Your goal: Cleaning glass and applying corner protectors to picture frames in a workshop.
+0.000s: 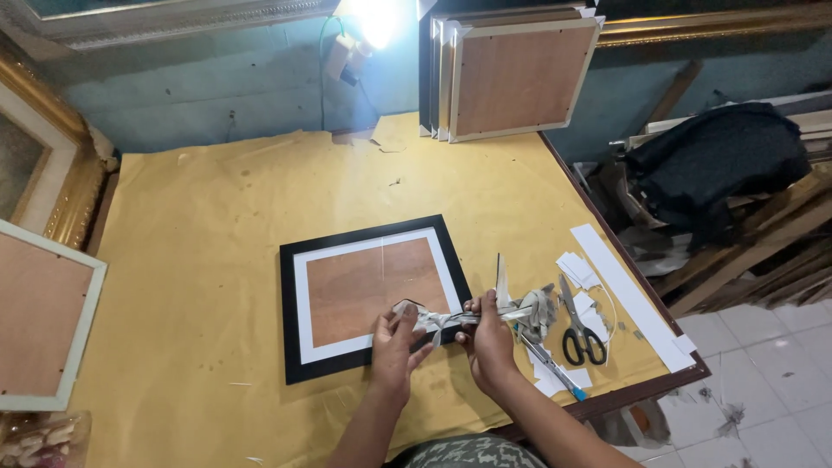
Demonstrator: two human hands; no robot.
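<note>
— While both hands work at the near table edge, what do they hold?
— The left hand (397, 340) and right hand (487, 334) both pinch a crumpled tape strip (438, 318) over the black frame (374, 295). Scissors (579, 328) lie beside; stacked frames (511, 74) lean beyond.

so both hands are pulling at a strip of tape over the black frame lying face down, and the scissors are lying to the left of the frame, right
Not quite: the scissors lie to the right of the black frame, not the left, as the head view shows. The rest holds: the left hand and right hand both grip the strip of tape over the frame, which lies face down.
</note>
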